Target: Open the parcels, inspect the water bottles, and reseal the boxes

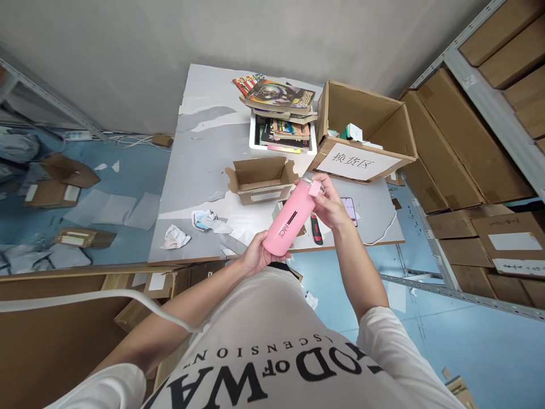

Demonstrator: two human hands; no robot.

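A pink water bottle (pixel 286 227) with dark lettering is held at a slant over the table's front edge. My left hand (pixel 259 254) grips its base from below and the left. Around the lid end, my right hand (pixel 328 204) is closed, with its fingers near the pink strap and metal rim. Just behind the bottle stands an open, narrow cardboard box (pixel 263 196), its inside showing no contents. A red and black utility knife (pixel 316 229) lies on the table beneath my right hand. Close by is a phone (pixel 349 211) with a lit screen.
Magazines (pixel 281 96) are piled on a white bin (pixel 254 143) at the table's back. A large carton (pixel 366 162) with a handwritten label holds small boxes. Crumpled paper (pixel 175 237) lies on the left of the table (pixel 200 156). Shelves of cartons (pixel 506 238) flank the right side.
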